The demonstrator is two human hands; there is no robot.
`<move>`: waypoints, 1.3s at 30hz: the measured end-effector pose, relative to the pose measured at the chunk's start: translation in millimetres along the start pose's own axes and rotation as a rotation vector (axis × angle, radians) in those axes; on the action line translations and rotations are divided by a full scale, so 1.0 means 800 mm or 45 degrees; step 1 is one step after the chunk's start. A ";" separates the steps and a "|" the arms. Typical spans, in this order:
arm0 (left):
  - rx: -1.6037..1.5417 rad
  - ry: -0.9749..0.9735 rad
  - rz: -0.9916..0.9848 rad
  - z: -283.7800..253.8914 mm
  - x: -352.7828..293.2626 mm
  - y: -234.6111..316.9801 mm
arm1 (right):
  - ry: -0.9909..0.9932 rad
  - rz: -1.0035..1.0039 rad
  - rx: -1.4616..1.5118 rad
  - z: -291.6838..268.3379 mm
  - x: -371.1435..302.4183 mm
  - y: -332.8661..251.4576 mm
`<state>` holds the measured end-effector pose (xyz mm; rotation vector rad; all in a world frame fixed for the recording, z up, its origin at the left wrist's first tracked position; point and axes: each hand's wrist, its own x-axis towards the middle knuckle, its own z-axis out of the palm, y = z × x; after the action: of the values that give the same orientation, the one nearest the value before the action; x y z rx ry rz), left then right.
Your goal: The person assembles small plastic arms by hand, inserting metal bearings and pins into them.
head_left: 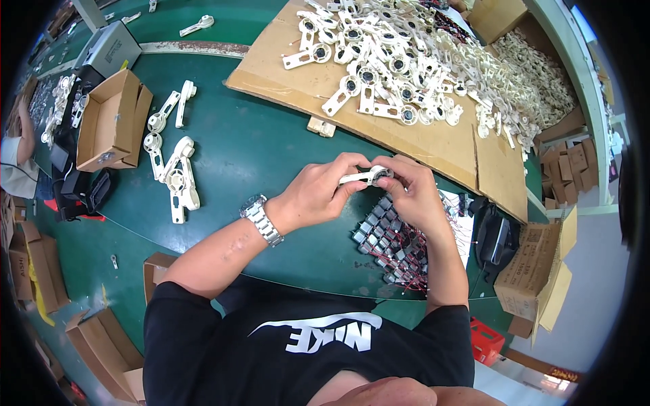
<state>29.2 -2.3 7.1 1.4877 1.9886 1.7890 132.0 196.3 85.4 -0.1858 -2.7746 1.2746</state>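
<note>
Between my hands, over the green table, is a white plastic housing with a round head and a slim handle (371, 176). My left hand (317, 187), with a metal watch on its wrist, pinches the handle end. The round end is gripped by my right hand (413, 191), whose thumb presses at the dark round opening. Below my right hand lies a batch of small metal motors (386, 233) with red and black wires, partly covered by my forearm. Left of my hands, several similar white housings (177, 177) rest loosely together on the table.
A large heap of white housings (399, 61) covers a cardboard sheet (433, 145) at the far side. An open cardboard box (108, 122) stands at the left, another box (531, 264) at the right beside a black device (497, 233). Another person's arm (26, 128) shows at the far left.
</note>
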 end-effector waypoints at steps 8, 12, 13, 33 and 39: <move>-0.159 -0.048 -0.230 -0.005 0.005 0.005 | -0.016 0.174 0.317 0.000 -0.002 0.013; -0.422 -0.039 -0.427 -0.003 0.007 0.007 | -0.013 0.224 0.299 0.000 -0.003 0.010; -0.422 -0.036 -0.428 -0.001 0.006 0.007 | -0.006 0.236 0.292 0.001 -0.003 0.010; -0.459 0.089 -0.407 0.004 0.006 0.008 | -0.083 0.089 -0.046 -0.007 -0.002 -0.006; -0.428 0.064 -0.354 0.002 0.007 0.012 | -0.034 0.056 -0.094 -0.004 -0.001 0.000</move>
<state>32.6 1.3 17.3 1.0234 1.7028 1.9305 133.5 198.7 87.6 -0.2382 -2.8581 1.1930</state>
